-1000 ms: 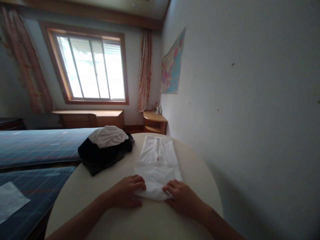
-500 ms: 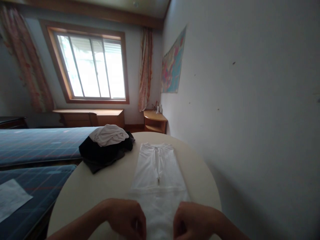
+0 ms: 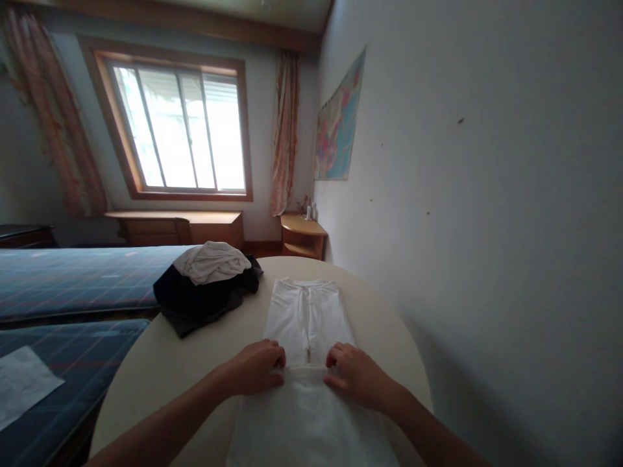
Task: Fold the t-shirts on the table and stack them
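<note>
A long white garment (image 3: 311,421), folded narrow, lies lengthwise on the round cream table (image 3: 195,363). A seam runs down the middle of its far part, and a band-like edge crosses it between my hands. My left hand (image 3: 257,366) is at the left of that edge, fingers curled and thumb close beneath, pinching the cloth. On the right, my right hand (image 3: 357,376) holds the same edge in a like pinch. Both hands partly cover the cloth, and the near end of the garment runs out of view at the bottom.
A heap of dark clothes (image 3: 195,298) with a pale cloth (image 3: 211,263) on top sits at the table's far left. Plaid mattresses (image 3: 78,279) stand left of the table, one with a paper sheet (image 3: 24,383). A white wall (image 3: 487,259) rises close on the right.
Both hands have moved forward, away from me, from the near part of the garment to its crosswise edge. More of the garment's near part shows now. The clothes heap stays put.
</note>
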{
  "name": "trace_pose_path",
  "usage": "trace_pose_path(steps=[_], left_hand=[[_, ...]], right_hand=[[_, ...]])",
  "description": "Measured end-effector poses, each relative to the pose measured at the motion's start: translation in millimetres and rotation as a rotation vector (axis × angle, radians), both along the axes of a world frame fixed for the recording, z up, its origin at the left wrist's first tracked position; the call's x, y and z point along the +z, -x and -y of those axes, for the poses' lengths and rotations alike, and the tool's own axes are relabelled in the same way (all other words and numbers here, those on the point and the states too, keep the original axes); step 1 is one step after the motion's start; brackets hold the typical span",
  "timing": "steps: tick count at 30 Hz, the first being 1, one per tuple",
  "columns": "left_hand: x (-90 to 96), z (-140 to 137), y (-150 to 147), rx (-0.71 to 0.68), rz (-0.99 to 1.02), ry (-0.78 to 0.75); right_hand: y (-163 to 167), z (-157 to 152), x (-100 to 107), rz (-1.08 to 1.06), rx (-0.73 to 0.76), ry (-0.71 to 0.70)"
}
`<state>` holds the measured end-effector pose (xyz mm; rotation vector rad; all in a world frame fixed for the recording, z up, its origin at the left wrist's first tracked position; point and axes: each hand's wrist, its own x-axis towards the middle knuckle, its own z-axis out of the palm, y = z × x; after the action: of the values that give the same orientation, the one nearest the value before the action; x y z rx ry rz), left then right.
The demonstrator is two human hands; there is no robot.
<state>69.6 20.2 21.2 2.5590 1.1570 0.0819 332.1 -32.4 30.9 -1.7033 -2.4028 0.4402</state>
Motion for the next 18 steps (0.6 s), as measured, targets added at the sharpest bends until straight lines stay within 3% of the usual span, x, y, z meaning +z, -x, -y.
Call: trace_pose_path(steps=[4, 11, 14, 18], left_hand=[[4.9, 2, -3, -0.016, -0.014, 0.019], [16.1, 3, 1, -0.191, 0.080, 0.089], [28.2, -13, 1, -0.223, 0.168, 0.049], [51.5, -53, -9, -0.188, 0.250, -0.122]], right_hand=[[-2, -1, 0, -0.005, -0.039, 0.041], [-12, -4, 8, -0.057, 0.103, 0.069], [-22, -20, 19, -0.092, 0.104, 0.003], [-31, -62, 36, -0.092, 0.042, -0.174]])
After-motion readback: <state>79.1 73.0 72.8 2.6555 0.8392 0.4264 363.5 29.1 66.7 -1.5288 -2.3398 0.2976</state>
